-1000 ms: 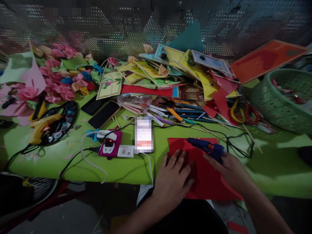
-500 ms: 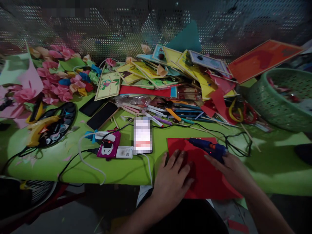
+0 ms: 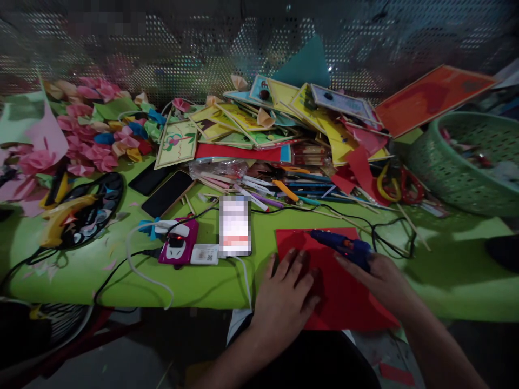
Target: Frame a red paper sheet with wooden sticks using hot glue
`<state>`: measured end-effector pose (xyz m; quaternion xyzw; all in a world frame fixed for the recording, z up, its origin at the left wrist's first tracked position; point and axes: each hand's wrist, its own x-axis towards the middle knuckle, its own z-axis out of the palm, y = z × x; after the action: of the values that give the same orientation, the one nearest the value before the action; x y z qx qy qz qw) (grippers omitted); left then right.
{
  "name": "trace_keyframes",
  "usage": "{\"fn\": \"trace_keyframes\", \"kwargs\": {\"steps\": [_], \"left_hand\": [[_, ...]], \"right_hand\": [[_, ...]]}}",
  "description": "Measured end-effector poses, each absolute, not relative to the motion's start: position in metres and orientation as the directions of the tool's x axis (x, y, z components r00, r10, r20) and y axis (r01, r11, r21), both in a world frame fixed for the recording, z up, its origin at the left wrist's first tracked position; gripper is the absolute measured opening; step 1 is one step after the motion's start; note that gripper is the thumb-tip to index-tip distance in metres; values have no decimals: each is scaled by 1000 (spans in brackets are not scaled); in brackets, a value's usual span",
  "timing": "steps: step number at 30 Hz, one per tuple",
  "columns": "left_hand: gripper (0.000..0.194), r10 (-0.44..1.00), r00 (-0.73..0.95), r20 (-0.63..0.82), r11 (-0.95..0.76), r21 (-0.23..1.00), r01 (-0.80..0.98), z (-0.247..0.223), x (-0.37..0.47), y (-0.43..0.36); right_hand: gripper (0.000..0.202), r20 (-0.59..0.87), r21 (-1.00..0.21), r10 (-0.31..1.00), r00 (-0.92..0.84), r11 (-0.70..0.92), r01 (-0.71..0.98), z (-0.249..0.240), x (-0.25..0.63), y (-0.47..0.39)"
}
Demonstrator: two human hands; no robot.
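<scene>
A red sheet of paper [image 3: 344, 302] lies at the front edge of the green table, partly overhanging it. My left hand [image 3: 286, 294] rests flat on the sheet's left side with its fingers spread. In my right hand [image 3: 379, 275] is a blue glue gun [image 3: 344, 246], its nozzle pointing left over the upper part of the sheet. My right fingers are wrapped round its handle, which they partly hide. A black cable [image 3: 365, 219] runs behind the sheet. Just left of the paper lies a lit phone [image 3: 235, 224] with a white cable.
A purple power strip [image 3: 178, 243] with chargers sits left of the phone. Further left lies a yellow glue gun [image 3: 67, 219]. Behind are pens [image 3: 259, 186], scissors [image 3: 389, 183], a pile of framed pictures [image 3: 176, 143] and pink paper flowers [image 3: 97, 156]. A green basket [image 3: 450, 183] stands at right.
The whole view has shifted slightly, so things appear a little further left. Both hands and the blue glue gun keep nearly the same place over the red paper.
</scene>
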<state>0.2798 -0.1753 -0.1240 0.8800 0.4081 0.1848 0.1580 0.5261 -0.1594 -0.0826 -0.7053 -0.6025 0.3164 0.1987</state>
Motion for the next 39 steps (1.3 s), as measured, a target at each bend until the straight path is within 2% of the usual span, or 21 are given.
{"fn": "trace_keyframes", "kwargs": {"steps": [14,21,31,39], "left_hand": [[45,781,596,187,-608,446,657,-123,279,-175],[45,781,591,204,-613,434,660,-125,279,-176],[45,775,596,211,-623,417,662,-124,279,-175],[45,777,595,206,-618,425,661,-122,279,-175]], "right_hand": [[40,-157,-610,984,83,-163,775,-81,525,-159],[40,-178,-642,983,43,-149,752,-79,516,-155],[38,-130,-585,987,95,-153,797,-85,535,-164],[38,-148,-622,987,59,-139,770,-82,524,-159]]}}
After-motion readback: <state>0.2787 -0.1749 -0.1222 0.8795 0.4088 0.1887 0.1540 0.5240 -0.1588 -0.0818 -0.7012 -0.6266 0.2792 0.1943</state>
